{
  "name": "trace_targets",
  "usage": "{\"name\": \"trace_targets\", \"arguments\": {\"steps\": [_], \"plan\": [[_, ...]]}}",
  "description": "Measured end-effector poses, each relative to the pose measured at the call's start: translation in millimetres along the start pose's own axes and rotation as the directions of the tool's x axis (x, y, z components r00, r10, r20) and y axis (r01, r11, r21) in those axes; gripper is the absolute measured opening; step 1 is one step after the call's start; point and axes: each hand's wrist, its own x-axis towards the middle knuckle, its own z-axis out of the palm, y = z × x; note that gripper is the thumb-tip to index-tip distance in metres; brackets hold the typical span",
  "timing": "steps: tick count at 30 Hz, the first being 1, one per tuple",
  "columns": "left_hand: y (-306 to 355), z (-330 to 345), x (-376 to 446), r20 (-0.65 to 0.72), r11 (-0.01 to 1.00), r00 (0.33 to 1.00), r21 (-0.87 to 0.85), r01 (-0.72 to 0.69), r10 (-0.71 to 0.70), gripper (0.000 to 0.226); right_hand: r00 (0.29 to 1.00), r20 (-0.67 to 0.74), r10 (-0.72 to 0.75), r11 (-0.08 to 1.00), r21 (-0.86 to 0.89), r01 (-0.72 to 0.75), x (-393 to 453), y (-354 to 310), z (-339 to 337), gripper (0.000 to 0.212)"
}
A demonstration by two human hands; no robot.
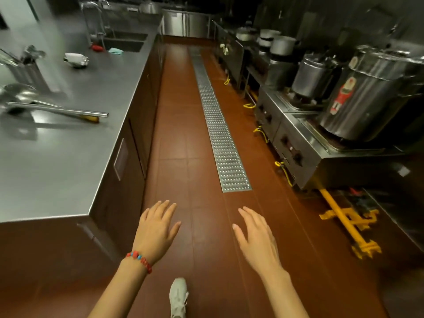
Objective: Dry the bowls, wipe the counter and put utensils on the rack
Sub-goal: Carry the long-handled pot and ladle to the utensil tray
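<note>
1. Left hand point(155, 228) and right hand point(257, 237) are hovering over the floor point(183, 134), fingers point(168, 208) spread wide, holding nothing.
2. Bowls point(76, 59) are sitting mid-bench point(68, 157); ladles point(57, 109) are lying near its left edge.

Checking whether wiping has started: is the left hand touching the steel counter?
Apart. The head view shows the open left hand over the red-brown floor, clear of the grey stainless steel counter edge.

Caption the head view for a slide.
Empty left hand and right hand held open over the red floor, beside the steel counter with bowls.
</note>
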Motion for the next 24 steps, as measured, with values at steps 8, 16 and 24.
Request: {"name": "trace_targets", "arguments": {"steps": [8,16,24], "plan": [[-88,-12,195,0.017,0.995,0.997,0.068,0.067,-0.069,0.055,0.995,0.004,-0.1,0.994,0.047,0.1,224,-51,28,0.047],[-141,-25,358,-0.021,0.991,0.992,0.051,0.127,-0.126,0.065,0.988,0.023,-0.154,0.984,0.091,0.151,412,-79,46,0.048],[-195,-16,516,-0.083,0.958,0.959,0.074,0.276,-0.27,0.064,0.958,0.06,-0.28,0.959,0.067,0.276,618,-94,79,0.047]]}}
